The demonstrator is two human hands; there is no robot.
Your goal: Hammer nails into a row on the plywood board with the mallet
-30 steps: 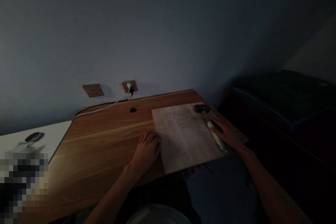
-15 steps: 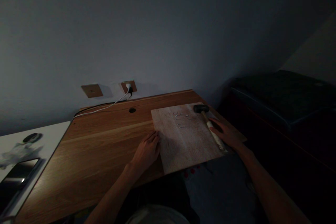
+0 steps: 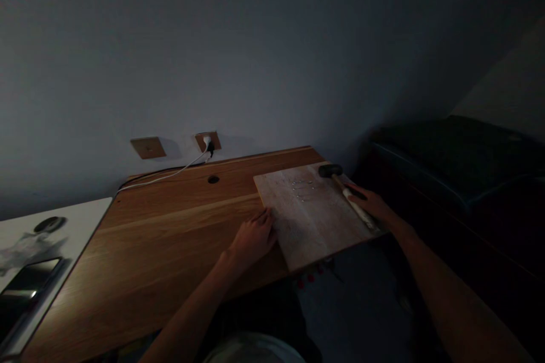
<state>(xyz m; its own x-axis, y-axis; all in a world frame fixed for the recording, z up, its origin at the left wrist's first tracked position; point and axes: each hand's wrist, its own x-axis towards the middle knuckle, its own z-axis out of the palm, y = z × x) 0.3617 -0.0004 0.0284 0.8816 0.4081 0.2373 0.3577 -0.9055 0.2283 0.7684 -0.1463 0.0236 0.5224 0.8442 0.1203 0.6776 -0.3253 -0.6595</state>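
A pale wooden board [image 3: 315, 221] lies on the right end of a brown wooden desk [image 3: 170, 238], with several small nails [image 3: 303, 188] standing in its far part. My left hand [image 3: 254, 238] rests flat against the board's left edge, fingers stretched out. A hammer [image 3: 347, 195] with a black head and light handle lies along the board's right edge. My right hand [image 3: 372, 207] lies over the hammer's handle with fingers laid loosely on it; a firm grip does not show.
A white cable [image 3: 170, 173] runs from a wall socket [image 3: 208, 140] onto the desk's back edge. A round hole [image 3: 213, 180] sits in the desktop. A white table [image 3: 25, 249] at the left holds a dark phone. A dark chest [image 3: 460, 159] stands to the right.
The board, hammer and both hands have shifted to the right and slightly farther away on the desk. My left hand's fingers straightened along the board's edge.
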